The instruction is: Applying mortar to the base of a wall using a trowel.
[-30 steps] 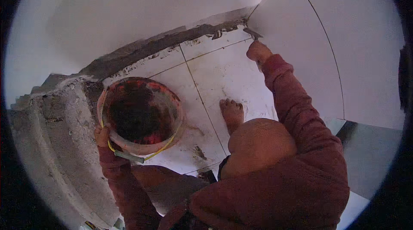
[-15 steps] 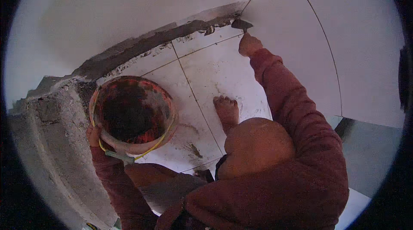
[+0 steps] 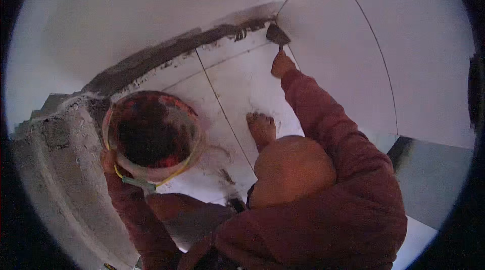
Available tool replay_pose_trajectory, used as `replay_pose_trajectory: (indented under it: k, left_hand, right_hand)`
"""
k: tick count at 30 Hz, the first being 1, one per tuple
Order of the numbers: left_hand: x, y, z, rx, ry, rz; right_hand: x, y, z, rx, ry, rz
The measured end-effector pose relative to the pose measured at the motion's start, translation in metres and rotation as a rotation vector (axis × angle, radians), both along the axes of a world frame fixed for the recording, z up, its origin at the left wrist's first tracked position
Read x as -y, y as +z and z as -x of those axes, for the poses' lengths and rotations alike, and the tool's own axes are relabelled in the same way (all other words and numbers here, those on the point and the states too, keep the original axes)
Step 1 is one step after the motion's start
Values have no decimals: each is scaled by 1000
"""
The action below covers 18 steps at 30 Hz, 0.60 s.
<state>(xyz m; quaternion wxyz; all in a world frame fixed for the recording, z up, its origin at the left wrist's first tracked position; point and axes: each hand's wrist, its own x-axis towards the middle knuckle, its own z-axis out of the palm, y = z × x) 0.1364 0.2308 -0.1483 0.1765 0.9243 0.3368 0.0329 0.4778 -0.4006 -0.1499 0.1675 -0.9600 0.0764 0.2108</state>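
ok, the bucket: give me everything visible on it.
Round bucket, apparently plastic: red-orange patches inside under grey smears, paler dusty rim and outer wall. Its interior is dark; contents or depth can't be told. It stands mouth up on the pale floor tiles, left of the person's bare foot. A yellow handle with a grey-green grip hangs down its near side. The left hand appears to touch its left side.

There are one left hand [image 3: 108, 161], one right hand [image 3: 282, 64], two maroon sleeves [image 3: 323, 113], one trowel [image 3: 278, 34], one bucket [image 3: 151, 173], one yellow handle [image 3: 174, 175] and one green grip [image 3: 138, 183]
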Motion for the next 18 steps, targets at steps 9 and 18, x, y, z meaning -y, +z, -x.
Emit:
replay_pose_trajectory:
  k: [9, 18]
  left_hand:
    - [11, -1, -19, 147, 17, 307]
    - [-32, 19, -29, 234, 99, 481]
  right_hand:
    - [21, -101, -8, 93, 122, 251]
    - [-17, -2, 11, 48, 2, 125]
